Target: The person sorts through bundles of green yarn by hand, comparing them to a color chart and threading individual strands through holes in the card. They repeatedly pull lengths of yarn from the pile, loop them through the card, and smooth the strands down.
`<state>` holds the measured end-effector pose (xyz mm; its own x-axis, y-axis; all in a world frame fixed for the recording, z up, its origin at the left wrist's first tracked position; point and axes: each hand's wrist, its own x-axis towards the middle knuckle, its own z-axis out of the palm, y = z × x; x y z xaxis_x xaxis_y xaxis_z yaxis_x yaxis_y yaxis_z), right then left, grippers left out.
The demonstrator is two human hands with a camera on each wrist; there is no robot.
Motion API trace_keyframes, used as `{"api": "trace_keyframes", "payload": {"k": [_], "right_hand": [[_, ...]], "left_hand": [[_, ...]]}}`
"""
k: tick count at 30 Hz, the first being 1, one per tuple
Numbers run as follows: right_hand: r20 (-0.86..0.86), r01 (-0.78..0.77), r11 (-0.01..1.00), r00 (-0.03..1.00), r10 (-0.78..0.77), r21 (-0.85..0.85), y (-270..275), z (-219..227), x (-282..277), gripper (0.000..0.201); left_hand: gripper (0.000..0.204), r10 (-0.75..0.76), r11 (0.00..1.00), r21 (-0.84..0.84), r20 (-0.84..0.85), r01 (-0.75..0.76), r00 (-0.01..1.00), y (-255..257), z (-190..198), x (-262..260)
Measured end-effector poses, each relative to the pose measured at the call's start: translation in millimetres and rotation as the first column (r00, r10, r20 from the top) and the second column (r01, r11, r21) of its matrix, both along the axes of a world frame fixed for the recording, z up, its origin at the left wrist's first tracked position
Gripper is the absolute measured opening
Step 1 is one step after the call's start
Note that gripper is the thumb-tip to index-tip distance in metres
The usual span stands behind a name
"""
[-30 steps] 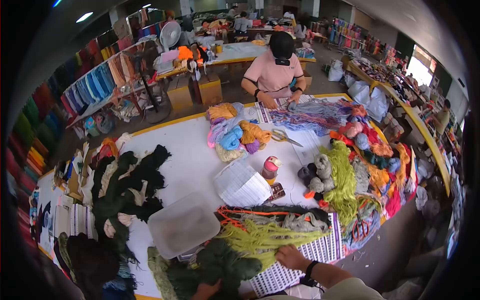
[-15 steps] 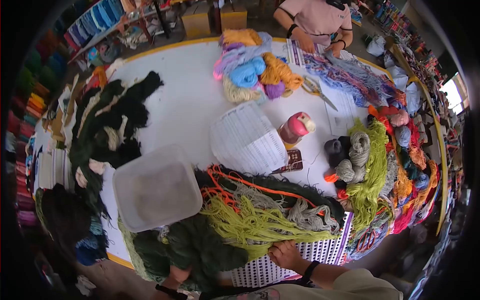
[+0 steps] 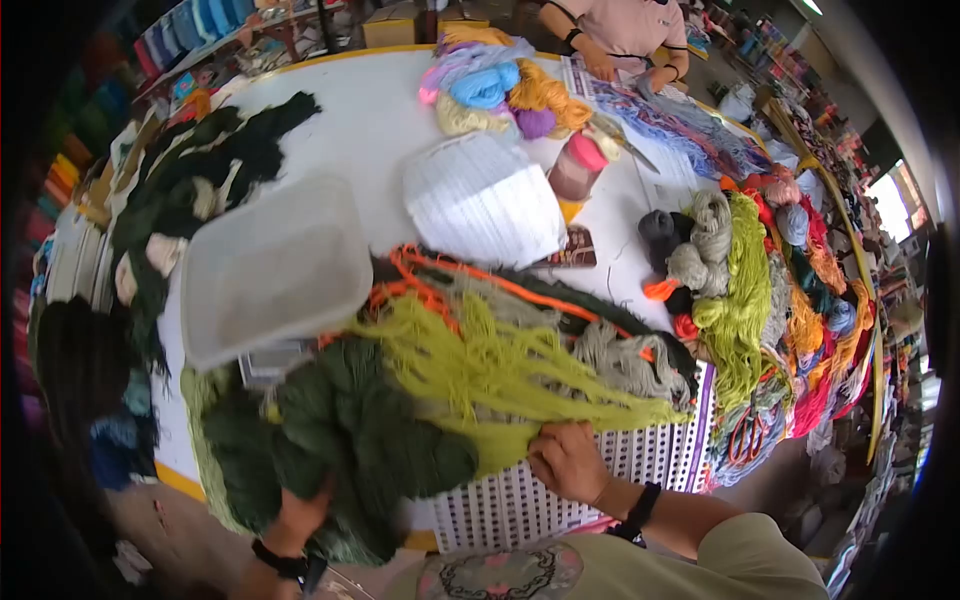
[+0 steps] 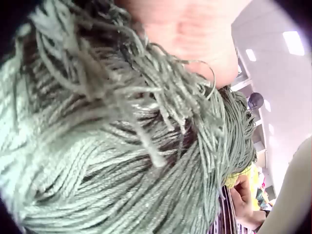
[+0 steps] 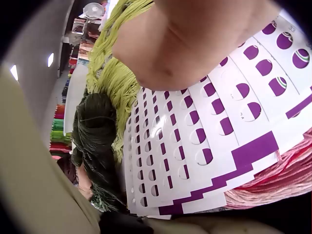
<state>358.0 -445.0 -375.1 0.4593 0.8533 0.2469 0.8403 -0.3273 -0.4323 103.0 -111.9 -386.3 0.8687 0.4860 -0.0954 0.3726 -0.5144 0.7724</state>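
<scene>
A thick bundle of dark green yarn (image 3: 350, 440) is in my left hand (image 3: 303, 515), whose fingers are hidden among the strands. Part of the bundle hangs at the table's near edge. In the left wrist view the same yarn (image 4: 122, 161) fills most of the picture, with cut ends close by the wrist. My right hand (image 3: 568, 462) has its fingers curled at the lower edge of the lime green yarn (image 3: 480, 360), gripping it over white punched cards (image 3: 490, 510). In the right wrist view the cards (image 5: 195, 141) show rows of half-round holes and purple bands.
A translucent plastic tub (image 3: 275, 270) stands beyond the dark bundle. Further off lie a paper sheet (image 3: 480, 200), a pink-lidded jar (image 3: 578, 170) and scissors (image 3: 625, 145). Coloured yarn skeins (image 3: 790, 300) are heaped at right. Across the table a person (image 3: 625, 35) handles yarn.
The head view has tilted down. My left hand has drawn the dark green yarn toward the near table edge and shows more of itself. The right hand stays beside the lime yarn.
</scene>
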Motion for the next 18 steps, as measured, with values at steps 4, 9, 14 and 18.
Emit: {"api": "trace_keyframes", "payload": {"k": [4, 9, 14, 18], "right_hand": [[0.036, 0.001, 0.998, 0.999, -0.004, 0.061, -4, -14, -10, 0.025], [0.153, -0.019, 0.985, 0.988, -0.008, 0.172, -7, -24, -16, 0.024], [0.206, -0.038, 0.976, 0.979, -0.006, 0.212, -16, -18, -23, 0.02], [0.206, -0.03, 0.976, 0.979, -0.016, 0.216, -17, -19, -26, 0.019]], "left_hand": [[0.037, 0.162, 0.973, -0.193, 0.195, -0.124, 0.967, -12, 2, 2], [0.015, 0.301, 0.938, -0.217, 0.127, -0.269, 0.945, -28, 13, 2], [0.016, 0.286, 0.955, -0.188, 0.387, -0.228, 0.876, -62, 55, -20], [0.029, -0.065, 0.931, 0.353, 0.417, -0.096, 0.907, -108, 79, -18]]}}
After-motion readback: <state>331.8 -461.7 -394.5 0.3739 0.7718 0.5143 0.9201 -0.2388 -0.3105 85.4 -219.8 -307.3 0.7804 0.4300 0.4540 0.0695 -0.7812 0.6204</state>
